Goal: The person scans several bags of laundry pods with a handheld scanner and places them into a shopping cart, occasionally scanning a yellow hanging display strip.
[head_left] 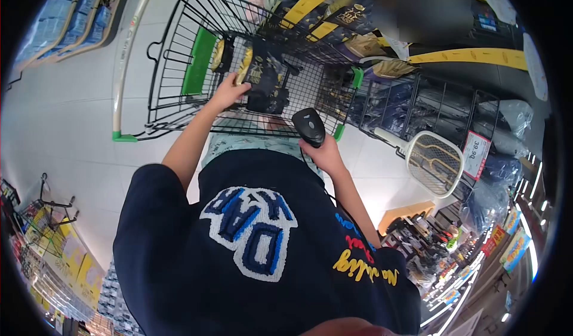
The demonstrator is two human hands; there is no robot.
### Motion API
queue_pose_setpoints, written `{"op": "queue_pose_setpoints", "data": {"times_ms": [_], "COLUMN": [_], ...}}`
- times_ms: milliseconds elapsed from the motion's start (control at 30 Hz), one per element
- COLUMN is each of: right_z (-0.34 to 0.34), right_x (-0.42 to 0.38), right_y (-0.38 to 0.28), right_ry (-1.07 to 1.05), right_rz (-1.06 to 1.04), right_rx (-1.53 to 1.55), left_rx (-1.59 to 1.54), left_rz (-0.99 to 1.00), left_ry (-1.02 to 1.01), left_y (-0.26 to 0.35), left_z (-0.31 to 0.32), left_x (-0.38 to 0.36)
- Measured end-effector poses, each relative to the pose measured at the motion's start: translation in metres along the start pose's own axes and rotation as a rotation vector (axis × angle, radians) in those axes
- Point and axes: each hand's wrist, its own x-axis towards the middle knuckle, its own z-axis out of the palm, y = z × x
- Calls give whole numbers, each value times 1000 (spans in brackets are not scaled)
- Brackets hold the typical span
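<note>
My left hand (230,91) reaches over the near side of a wire shopping cart (170,106), its fingers closed on the edge of a black and gold package (262,76). That package lies inside the cart, with a smaller black and yellow pack (222,55) beside it. In my right hand (324,154) is a black handheld scanner (308,127), held just outside the cart's near side, its rounded head pointing toward the cart.
Green panels (196,61) mark the cart. Beyond it, at upper right, are black and yellow packages (352,17). A wire rack (439,106) of plastic-wrapped goods and a mesh racket (434,163) stand at right. Shelves (71,19) stand upper left; yellow goods (74,258) lower left.
</note>
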Motion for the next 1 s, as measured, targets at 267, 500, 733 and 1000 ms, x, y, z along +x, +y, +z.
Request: {"op": "queue_pose_setpoints", "data": {"times_ms": [267, 500, 733, 1000], "right_z": [-5, -2, -7, -5], "right_x": [-10, 3, -8, -17], "right_y": [-50, -54, -60, -68], "right_ry": [35, 391, 523, 670], "right_rz": [-219, -301, -305, -402], "right_rx": [85, 699, 901, 981], "left_rx": [-36, -238, -353, 269], "left_rz": [47, -12, -47, 34], "left_ry": [-137, -353, -496, -263], "left_y": [98, 131, 141, 114], "left_z": [-9, 0, 15, 30], "left_x": [-89, -123, -126, -94]}}
